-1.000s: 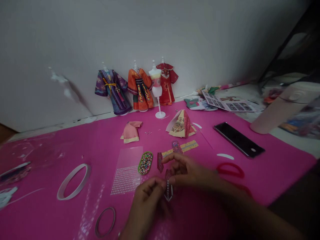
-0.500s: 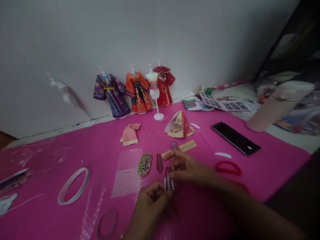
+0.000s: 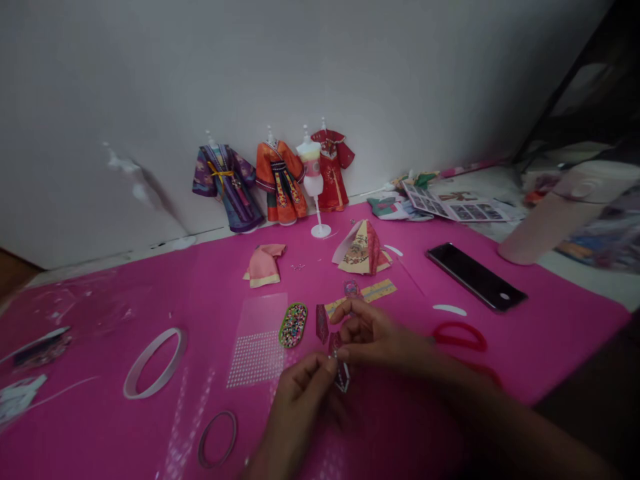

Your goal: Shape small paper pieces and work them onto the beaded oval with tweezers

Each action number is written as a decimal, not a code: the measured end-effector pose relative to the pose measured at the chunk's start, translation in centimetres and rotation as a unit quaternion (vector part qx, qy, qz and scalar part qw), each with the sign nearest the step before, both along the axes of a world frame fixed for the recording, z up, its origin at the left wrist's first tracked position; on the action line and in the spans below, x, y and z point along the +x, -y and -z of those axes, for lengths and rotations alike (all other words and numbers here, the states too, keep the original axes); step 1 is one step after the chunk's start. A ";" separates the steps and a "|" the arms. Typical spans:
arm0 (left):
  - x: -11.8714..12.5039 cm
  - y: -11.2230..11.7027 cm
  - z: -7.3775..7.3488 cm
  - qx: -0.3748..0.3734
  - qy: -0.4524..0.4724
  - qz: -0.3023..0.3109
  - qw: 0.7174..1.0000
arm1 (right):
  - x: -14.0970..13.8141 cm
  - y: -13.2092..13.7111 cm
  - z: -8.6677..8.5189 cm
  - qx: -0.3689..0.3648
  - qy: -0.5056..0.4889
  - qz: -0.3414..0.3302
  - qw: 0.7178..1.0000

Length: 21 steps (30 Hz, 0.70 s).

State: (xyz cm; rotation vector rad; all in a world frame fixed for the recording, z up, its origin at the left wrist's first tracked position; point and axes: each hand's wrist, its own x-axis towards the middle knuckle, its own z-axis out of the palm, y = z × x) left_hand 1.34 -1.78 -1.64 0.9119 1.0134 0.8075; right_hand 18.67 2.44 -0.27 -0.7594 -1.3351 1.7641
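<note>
A small dark red patterned strip (image 3: pixel 343 379) with white edging and a pointed lower end is pinched between my two hands. My left hand (image 3: pixel 303 389) has thumb and forefinger closed at the strip's left edge. From the other side, my right hand (image 3: pixel 373 337) grips it with thumb and bent fingers, hiding its middle. A similar dark red pointed piece (image 3: pixel 321 323) lies just beyond my fingers. Beside it are a yellow patterned strip (image 3: pixel 379 291) and a green-rimmed tray of colourful beads (image 3: pixel 293 326). A clear sheet of small white gems (image 3: pixel 257 360) lies left of the tray.
Miniature robes, one purple (image 3: pixel 227 190), stand along the wall with a white dress form (image 3: pixel 314 183). Folded doll garments, including a pink top (image 3: pixel 265 265), lie mid-table. Red-handled scissors (image 3: pixel 460 335), a phone (image 3: pixel 475 275) and a pink bottle (image 3: pixel 555 217) are right; tape rolls (image 3: pixel 131 383) lie left.
My left fingertips have shifted from the strip's lower end up to its left edge. The strip's pointed, white-edged end now shows below them. My right hand keeps its grip.
</note>
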 end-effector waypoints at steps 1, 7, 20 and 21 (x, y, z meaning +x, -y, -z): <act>0.0 0.0 -0.2 0.000 -0.003 0.000 1.000 | 0.0 0.0 0.0 -0.002 0.005 -0.001 1.000; -0.4 0.0 0.0 0.038 -0.010 -0.070 0.997 | 0.4 0.0 -0.3 -0.020 0.056 0.008 0.998; 0.0 0.2 -2.1 0.005 -0.020 -0.011 1.000 | 0.4 0.2 -0.5 0.005 0.143 0.016 0.990; 0.0 0.3 -2.1 0.003 -0.020 -0.007 1.000 | 0.4 0.2 -0.5 0.008 0.146 0.017 0.989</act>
